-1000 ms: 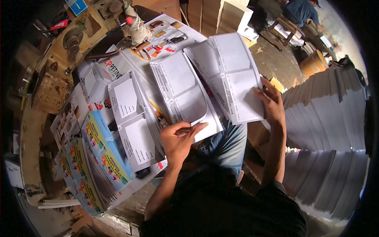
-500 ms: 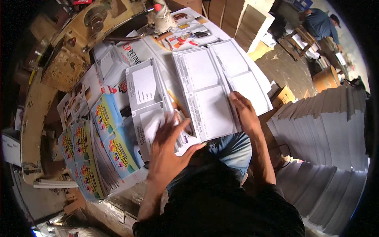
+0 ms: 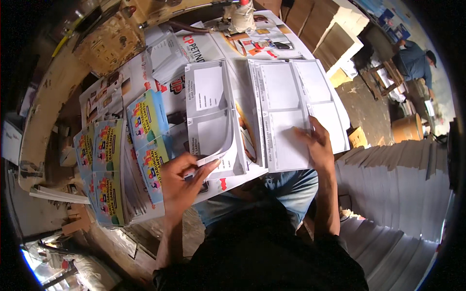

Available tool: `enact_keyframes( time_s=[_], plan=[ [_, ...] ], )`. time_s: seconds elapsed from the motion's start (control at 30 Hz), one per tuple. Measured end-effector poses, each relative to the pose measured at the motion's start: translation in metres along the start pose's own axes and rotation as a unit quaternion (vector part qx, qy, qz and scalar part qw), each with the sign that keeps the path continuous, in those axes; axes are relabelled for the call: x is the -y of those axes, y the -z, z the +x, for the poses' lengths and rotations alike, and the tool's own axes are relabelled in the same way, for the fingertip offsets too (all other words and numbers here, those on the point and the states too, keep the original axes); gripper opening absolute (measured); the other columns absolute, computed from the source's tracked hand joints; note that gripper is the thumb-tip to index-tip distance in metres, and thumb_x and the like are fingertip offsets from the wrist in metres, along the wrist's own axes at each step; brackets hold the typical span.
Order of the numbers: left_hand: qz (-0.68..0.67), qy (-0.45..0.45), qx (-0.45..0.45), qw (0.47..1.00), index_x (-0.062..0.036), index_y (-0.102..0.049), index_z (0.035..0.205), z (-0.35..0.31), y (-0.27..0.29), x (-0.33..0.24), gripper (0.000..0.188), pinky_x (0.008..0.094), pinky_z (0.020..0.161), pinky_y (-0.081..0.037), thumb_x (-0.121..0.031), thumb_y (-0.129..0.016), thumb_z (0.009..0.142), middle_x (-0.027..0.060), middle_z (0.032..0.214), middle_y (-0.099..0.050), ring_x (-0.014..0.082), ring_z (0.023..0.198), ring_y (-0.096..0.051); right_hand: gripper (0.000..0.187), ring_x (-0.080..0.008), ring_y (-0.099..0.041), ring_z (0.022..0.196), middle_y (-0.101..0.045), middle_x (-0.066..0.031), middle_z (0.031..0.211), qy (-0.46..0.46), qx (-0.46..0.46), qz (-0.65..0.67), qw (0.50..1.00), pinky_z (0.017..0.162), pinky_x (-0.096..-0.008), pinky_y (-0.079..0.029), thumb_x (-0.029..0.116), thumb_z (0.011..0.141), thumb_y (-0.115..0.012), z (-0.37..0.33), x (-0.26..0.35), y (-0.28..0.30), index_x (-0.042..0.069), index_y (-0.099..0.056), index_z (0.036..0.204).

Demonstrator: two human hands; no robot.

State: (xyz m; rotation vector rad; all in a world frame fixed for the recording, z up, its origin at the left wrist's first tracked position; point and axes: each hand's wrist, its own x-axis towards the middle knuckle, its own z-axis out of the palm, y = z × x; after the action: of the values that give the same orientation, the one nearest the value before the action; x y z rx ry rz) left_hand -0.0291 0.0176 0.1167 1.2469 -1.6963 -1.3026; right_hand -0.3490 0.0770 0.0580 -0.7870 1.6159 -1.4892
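My left hand [image 3: 180, 178] is closed at the near corner of a printed sheet [image 3: 211, 132]. It pinches that corner between thumb and fingers, and the corner curls up off the middle paper stack [image 3: 239, 162]. More printed sheets show beneath it. To the right lies another stack of printed sheets [image 3: 288, 133], with blank framed panels on its top face. My right hand [image 3: 320, 148] rests on this stack's near right part, fingers stretched out and apart, holding nothing.
Colourful printed covers [image 3: 108, 167] lie in piles at the left, one beside blue-edged covers [image 3: 148, 131]. A wrapped bottle-like container [image 3: 241, 19] stands at the back. Tall paper stacks [image 3: 395, 179] rise at the right. Another person [image 3: 412, 60] bends over in the far right background.
My left hand has taken hold of a sheet corner on the middle stack and bent it up. My right hand has shifted onto the right stack's top face. The whole view has turned slightly.
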Motion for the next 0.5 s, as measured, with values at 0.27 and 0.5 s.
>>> enact_keyframes(
  time_s=[0.27, 0.5],
  plan=[
    [-0.326, 0.015, -0.170, 0.930, -0.0027, -0.061, 0.082, -0.022, 0.000, 0.041, 0.012, 0.0280, 0.073, -0.053, -0.009, -0.069, 0.089, 0.0035, 0.081, -0.064, 0.0110, 0.078, -0.063, 0.058, -0.0193, -0.059, 0.105, -0.060, -0.0151, 0.119, 0.041, -0.058, -0.026, 0.997, 0.094, -0.0325, -0.046, 0.012, 0.088, -0.066, -0.019, 0.045, -0.033, 0.000, -0.043, 0.140],
    [-0.410, 0.012, -0.160, 0.898, -0.0022, -0.060, 0.092, -0.025, -0.001, 0.042, 0.010, 0.0337, 0.082, -0.054, -0.012, -0.063, 0.093, 0.0073, 0.094, -0.064, 0.0160, 0.093, -0.064, 0.054, -0.0133, -0.058, 0.095, -0.064, -0.0114, 0.106, 0.107, -0.009, -0.066, 0.992, 0.084, -0.0267, -0.046, 0.011, 0.088, -0.065, -0.027, 0.065, -0.043, -0.004, -0.044, 0.136]
  ],
)
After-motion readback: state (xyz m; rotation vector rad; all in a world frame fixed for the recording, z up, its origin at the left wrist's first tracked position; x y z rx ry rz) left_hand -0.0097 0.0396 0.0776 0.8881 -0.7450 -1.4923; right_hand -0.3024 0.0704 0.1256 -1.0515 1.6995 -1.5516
